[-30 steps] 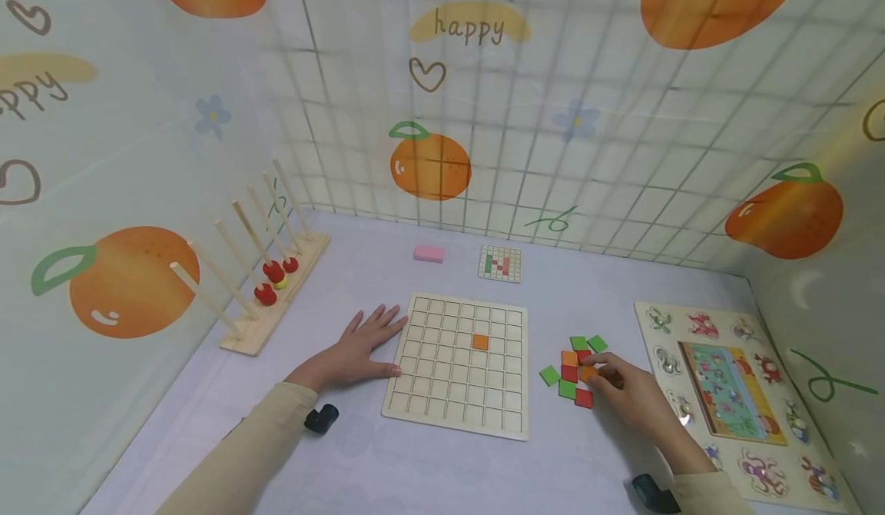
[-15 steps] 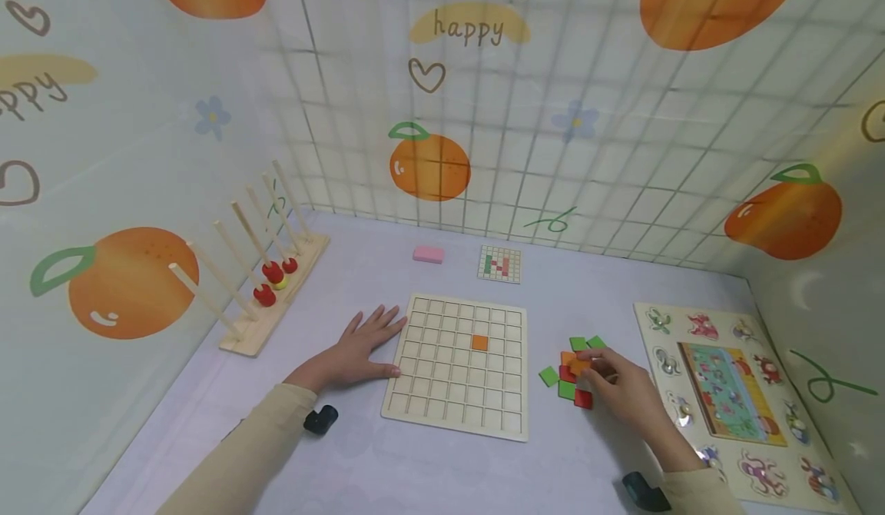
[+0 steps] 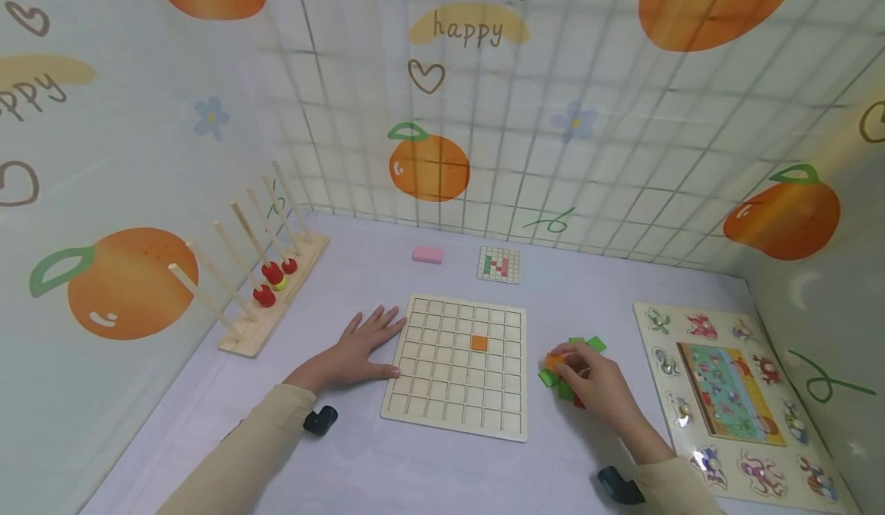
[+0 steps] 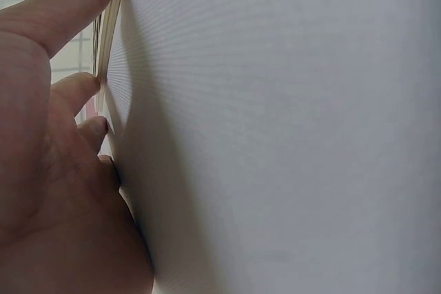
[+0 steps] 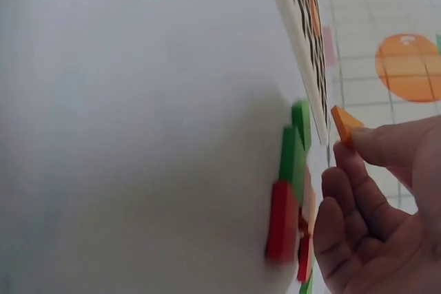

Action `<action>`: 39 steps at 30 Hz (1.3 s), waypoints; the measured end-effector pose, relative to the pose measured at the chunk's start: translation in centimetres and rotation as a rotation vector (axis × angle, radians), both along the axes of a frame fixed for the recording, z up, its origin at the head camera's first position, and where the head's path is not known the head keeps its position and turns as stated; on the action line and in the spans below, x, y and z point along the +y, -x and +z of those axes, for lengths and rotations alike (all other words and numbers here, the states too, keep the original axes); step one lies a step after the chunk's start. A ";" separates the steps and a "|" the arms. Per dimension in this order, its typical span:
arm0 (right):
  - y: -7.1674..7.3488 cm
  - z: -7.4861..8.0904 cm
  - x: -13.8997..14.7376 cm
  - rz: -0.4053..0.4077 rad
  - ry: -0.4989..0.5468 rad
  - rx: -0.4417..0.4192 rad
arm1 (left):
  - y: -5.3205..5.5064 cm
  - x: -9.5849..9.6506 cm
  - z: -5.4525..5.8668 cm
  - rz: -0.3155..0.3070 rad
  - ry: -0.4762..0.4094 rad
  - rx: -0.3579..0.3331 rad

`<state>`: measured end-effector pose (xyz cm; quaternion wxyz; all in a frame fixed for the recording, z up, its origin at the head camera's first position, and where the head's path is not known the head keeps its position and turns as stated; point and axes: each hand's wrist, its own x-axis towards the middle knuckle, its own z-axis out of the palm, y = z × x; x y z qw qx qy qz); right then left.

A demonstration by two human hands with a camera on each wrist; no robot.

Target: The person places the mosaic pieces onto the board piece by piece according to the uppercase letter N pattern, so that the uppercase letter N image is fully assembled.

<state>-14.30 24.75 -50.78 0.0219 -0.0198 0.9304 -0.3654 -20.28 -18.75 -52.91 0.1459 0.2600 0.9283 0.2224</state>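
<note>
R hand (image 3: 596, 383): narrow pinch, thumb + fingertip on orange tile (image 5: 342, 123), which is up off the table (image 3: 373, 465), just above the loose tiles (image 3: 596, 343) under that hand; red tile (image 5: 281, 222) & green tile (image 5: 291, 160) nearest below my fingers. Remaining fingers bent, nothing in them that I can see. L hand (image 3: 356, 352): fingers spread wide, thumb & fingertips at near edge of grid board (image 3: 452, 415), no grip; board lies flat betw. my hands. Second orange tile (image 3: 479, 343) in a board cell, nearer R hand than L. Handling (est.): tile looks like painted wood, so prob. v. light, stiff, hard to break; light pinch should do. Faces look smooth, so might slip or swivel if held by one corner. Best hold, I'd say: opp. edges, abt. mid-edge, thumb one side, index other, underside left free. In R wrist view a corner juts past the thumb; can't tell how much of far side the finger covers. Board prob. light too, might skid if nudged; L hand at its edge ought to steady it.
</note>
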 end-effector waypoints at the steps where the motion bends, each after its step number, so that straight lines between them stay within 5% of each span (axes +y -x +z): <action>1: 0.0 0.0 -0.3 0.003 0.004 0.003 | 0.0 0.0 0.0 -0.001 -0.002 0.001; 18: 1.0 -0.4 -5.4 0.064 0.083 -0.042 | 0.1 0.0 -0.3 0.003 0.012 0.007; 39: 1.8 -0.8 -9.6 0.190 0.106 0.013 | 0.1 0.0 -0.1 -0.005 0.001 0.000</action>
